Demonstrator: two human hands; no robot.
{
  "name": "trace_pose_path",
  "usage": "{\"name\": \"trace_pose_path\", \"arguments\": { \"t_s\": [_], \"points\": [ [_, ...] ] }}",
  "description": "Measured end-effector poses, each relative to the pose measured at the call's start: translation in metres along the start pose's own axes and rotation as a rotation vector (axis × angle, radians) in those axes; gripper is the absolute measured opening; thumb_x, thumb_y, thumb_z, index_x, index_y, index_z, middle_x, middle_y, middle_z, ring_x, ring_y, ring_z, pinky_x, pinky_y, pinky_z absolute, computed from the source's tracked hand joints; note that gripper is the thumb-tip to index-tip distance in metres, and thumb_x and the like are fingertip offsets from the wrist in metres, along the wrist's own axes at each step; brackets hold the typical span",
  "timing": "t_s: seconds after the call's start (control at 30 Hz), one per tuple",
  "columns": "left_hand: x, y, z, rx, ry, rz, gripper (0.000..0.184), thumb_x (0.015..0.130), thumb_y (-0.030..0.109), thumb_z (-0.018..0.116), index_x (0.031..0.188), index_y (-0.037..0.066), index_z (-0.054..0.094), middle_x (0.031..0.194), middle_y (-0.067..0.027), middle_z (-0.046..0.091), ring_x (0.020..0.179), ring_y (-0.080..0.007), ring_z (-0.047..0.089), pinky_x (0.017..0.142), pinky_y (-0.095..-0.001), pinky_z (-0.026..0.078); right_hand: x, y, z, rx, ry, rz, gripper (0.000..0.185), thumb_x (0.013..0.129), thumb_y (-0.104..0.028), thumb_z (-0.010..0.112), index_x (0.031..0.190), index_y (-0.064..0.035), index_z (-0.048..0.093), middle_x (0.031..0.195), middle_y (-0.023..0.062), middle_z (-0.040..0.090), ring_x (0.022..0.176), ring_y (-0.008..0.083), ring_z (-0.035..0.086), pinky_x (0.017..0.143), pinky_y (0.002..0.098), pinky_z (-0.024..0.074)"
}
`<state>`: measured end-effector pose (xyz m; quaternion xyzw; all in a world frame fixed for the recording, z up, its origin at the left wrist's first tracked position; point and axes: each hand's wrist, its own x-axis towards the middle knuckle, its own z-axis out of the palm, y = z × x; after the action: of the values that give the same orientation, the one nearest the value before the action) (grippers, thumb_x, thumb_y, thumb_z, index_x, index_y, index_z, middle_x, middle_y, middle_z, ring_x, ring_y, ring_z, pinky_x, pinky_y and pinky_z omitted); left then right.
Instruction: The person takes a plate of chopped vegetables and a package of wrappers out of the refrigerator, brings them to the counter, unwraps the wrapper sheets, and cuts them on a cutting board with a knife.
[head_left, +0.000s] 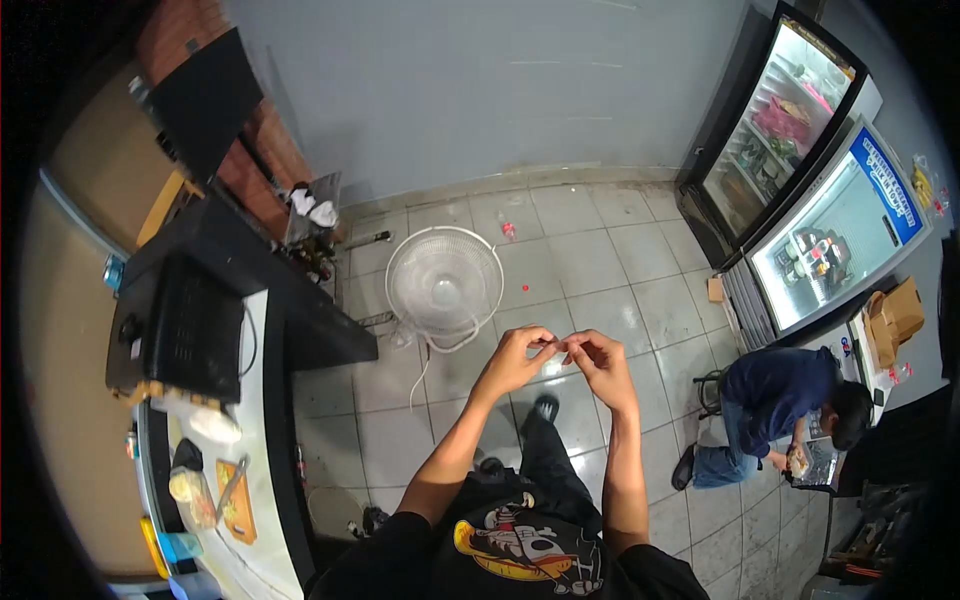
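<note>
Both of my hands are raised in front of my chest, close together at the centre of the view. The fingers of my left hand are pinched together, and so are those of my right hand. Between the fingertips there seems to be something small, too tiny to make out. Beyond my hands, to the left, a white round basket stands on the tiled floor. A small red cap and a clear bottle with red on it lie on the floor further off.
At left, a counter holds a cutting board with a knife and a black appliance. Two glass-door fridges stand at right. A person in dark blue sits bent over at lower right.
</note>
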<state>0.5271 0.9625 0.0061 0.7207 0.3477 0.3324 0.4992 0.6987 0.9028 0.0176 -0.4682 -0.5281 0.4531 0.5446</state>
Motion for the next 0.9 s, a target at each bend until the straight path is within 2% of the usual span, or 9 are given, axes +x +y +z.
{"name": "trace_pose_path", "arguments": {
  "t_s": [0.1,0.2,0.27,0.3,0.43,0.5,0.63,0.73,0.9],
  "points": [
    [0.073,-0.019,-0.003,0.011,0.005,0.029,0.018,0.089,0.012,0.066,0.094,-0.005,0.065,0.089,-0.0124,0.069,0.088,-0.0209,0.068,0.086,-0.0347,0.052,0.065,0.034,-0.040,0.074,0.026,0.053,0.008,0.092,-0.001,0.058,0.094,0.0049,0.063,0.089,0.0084,0.067,0.080,0.0157,0.064,0.073,0.0291,0.0529],
    [0.161,-0.041,0.002,-0.028,0.023,0.064,0.020,0.092,0.016,0.064,0.094,-0.004,0.065,0.087,-0.0096,0.068,0.087,-0.0180,0.067,0.084,-0.0320,0.051,0.144,0.046,-0.082,0.022,0.009,-0.022,0.013,0.092,-0.004,0.060,0.080,0.0024,0.060,0.081,0.0056,0.064,0.071,0.0112,0.059,0.065,0.0267,0.0486],
    [0.221,-0.049,0.002,-0.101,0.128,-0.029,0.021,0.094,0.016,0.063,0.097,-0.004,0.063,0.086,-0.0078,0.068,0.087,-0.0156,0.066,0.084,-0.0310,0.051,0.193,0.050,-0.115,0.013,0.012,-0.018,0.014,0.091,-0.004,0.061,0.078,0.0016,0.059,0.078,0.0045,0.063,0.070,0.0103,0.058,0.064,0.0264,0.0478],
    [0.250,-0.054,0.005,-0.222,0.164,0.009,0.019,0.094,0.015,0.063,0.101,-0.003,0.061,0.087,-0.0066,0.067,0.085,-0.0141,0.065,0.082,-0.0301,0.050,0.222,0.052,-0.127,0.019,0.029,-0.028,0.015,0.091,-0.004,0.061,0.077,0.0008,0.058,0.076,0.0035,0.062,0.068,0.0095,0.056,0.063,0.0260,0.0469],
    [0.357,-0.057,0.014,-0.263,0.236,0.010,0.017,0.091,0.014,0.066,0.099,0.000,0.061,0.083,-0.0061,0.067,0.079,-0.0106,0.062,0.073,-0.0260,0.049,0.300,0.033,-0.174,0.008,0.112,0.008,0.010,0.089,-0.001,0.063,0.079,0.0000,0.059,0.074,0.0020,0.059,0.067,0.0089,0.056,0.063,0.0258,0.0473],
    [0.411,-0.061,0.019,-0.233,0.148,0.011,0.016,0.090,0.014,0.068,0.095,0.000,0.062,0.081,-0.0055,0.066,0.077,-0.0095,0.062,0.072,-0.0258,0.049,0.330,0.026,-0.198,0.076,0.165,-0.014,0.008,0.087,0.005,0.062,0.083,-0.0002,0.059,0.074,0.0015,0.059,0.067,0.0073,0.055,0.060,0.0223,0.0468],
    [0.522,-0.065,0.048,-0.307,0.008,-0.061,0.011,0.090,0.011,0.068,0.090,0.000,0.063,0.083,-0.0028,0.065,0.078,-0.0092,0.061,0.072,-0.0251,0.048,0.381,0.042,-0.272,0.011,0.278,0.032,0.008,0.085,0.008,0.063,0.087,0.0004,0.060,0.076,0.0010,0.059,0.067,0.0070,0.055,0.060,0.0224,0.0480],
    [0.613,-0.071,0.075,-0.401,-0.101,-0.035,0.020,0.089,0.018,0.070,0.088,-0.001,0.065,0.074,-0.0022,0.064,0.071,-0.0079,0.059,0.067,-0.0245,0.047,0.425,0.064,-0.335,-0.056,0.346,0.032,0.008,0.084,0.007,0.064,0.089,0.0006,0.062,0.079,0.0008,0.060,0.068,0.0067,0.055,0.061,0.0227,0.0493],
    [0.768,-0.083,0.117,-0.306,-0.268,0.010,0.034,0.098,0.028,0.057,0.083,-0.002,0.063,0.072,-0.0030,0.061,0.069,-0.0094,0.058,0.066,-0.0249,0.047,0.529,0.085,-0.443,-0.099,0.588,-0.007,0.006,0.085,0.006,0.063,0.088,0.0012,0.063,0.078,0.0023,0.063,0.067,0.0072,0.057,0.060,0.0226,0.0478]
  ]
}}
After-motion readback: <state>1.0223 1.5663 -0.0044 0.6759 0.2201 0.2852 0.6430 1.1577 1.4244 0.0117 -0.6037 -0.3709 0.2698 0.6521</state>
